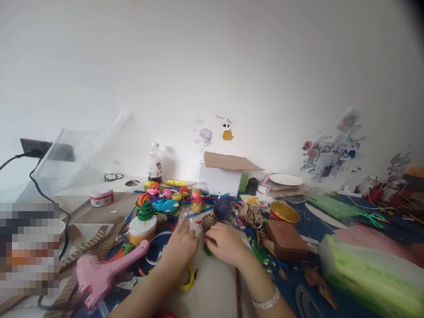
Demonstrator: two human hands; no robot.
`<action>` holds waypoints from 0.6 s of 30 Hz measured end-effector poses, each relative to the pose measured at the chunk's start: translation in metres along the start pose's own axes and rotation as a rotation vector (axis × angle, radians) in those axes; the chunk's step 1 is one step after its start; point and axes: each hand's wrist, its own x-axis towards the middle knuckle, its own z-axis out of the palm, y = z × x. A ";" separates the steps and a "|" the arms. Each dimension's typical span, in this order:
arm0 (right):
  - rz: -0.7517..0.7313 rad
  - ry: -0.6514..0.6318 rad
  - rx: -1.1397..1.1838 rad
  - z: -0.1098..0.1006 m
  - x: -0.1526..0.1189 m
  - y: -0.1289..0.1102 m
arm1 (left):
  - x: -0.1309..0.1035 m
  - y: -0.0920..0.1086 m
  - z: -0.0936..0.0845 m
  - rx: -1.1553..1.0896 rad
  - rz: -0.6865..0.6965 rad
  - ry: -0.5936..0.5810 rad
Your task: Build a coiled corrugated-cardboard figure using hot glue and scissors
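My left hand point(183, 242) is over the board, its fingers curled together; anything inside them is hidden. Small white scraps lie by its fingertips. To its right, my right hand point(227, 244) bends its fingers down and inward, closed. A dark green scrap point(208, 251) shows just under those fingers; whether they pinch it I cannot tell. Right behind the right hand sits a brown ridged coil cone point(208, 221), partly covered by the fingers. Beneath both hands lies a pale grey board point(212, 287). A yellow ring point(189, 280) rests below the left hand.
A pink glue gun point(106, 271) and scissors point(132, 282) lie at left. Colourful corrugated-paper pieces point(168, 205) fill a plate behind. At right are a brown box point(286, 240), a gold tin point(285, 213), crumpled paper point(251, 215) and a green pack point(367, 274). A bottle point(155, 163) stands behind.
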 end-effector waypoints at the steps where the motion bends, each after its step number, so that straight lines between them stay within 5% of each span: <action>1: -0.014 -0.057 -0.034 0.002 -0.001 -0.001 | -0.001 0.000 -0.001 0.001 0.001 0.007; 8: 0.037 -0.238 -0.205 0.002 -0.002 -0.002 | -0.005 -0.006 0.000 -0.092 -0.020 0.040; 18: 0.140 -0.220 -0.236 0.010 0.005 -0.001 | -0.006 -0.012 0.005 -0.062 0.049 0.139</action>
